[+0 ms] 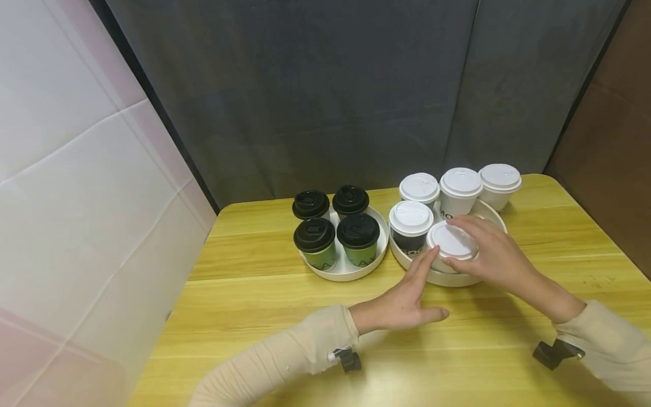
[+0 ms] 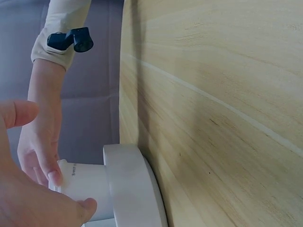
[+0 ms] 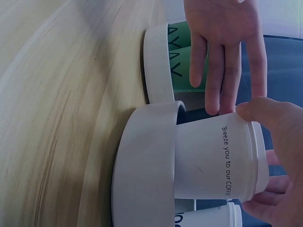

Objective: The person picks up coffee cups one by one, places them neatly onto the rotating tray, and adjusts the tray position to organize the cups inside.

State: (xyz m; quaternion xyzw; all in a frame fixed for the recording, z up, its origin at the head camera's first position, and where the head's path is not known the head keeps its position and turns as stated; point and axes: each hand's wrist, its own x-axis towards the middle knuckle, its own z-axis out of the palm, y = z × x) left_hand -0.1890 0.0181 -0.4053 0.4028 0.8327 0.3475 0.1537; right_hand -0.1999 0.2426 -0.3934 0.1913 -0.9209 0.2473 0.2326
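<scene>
My right hand (image 1: pixel 493 249) grips a white paper cup (image 3: pixel 208 161) around its white lid, thumb on one side and fingers on the other. The cup leans slightly, and its base is hidden behind the rim of the right round white tray (image 1: pixel 452 280). Small print runs down its side in the right wrist view. My left hand (image 1: pixel 399 302) is held out beside the same cup, fingers straight and thumb spread. Its fingertips are at the cup's left side; whether they touch it I cannot tell.
Other white-lidded cups (image 1: pixel 411 217) stand in the right tray, and one cup (image 1: pixel 500 178) is at its back right edge. The left white tray (image 1: pixel 348 276) holds several green cups with black lids (image 1: pixel 358 230). Dark cloth (image 1: pixel 325 102) hangs behind the wooden table (image 1: pixel 244 316).
</scene>
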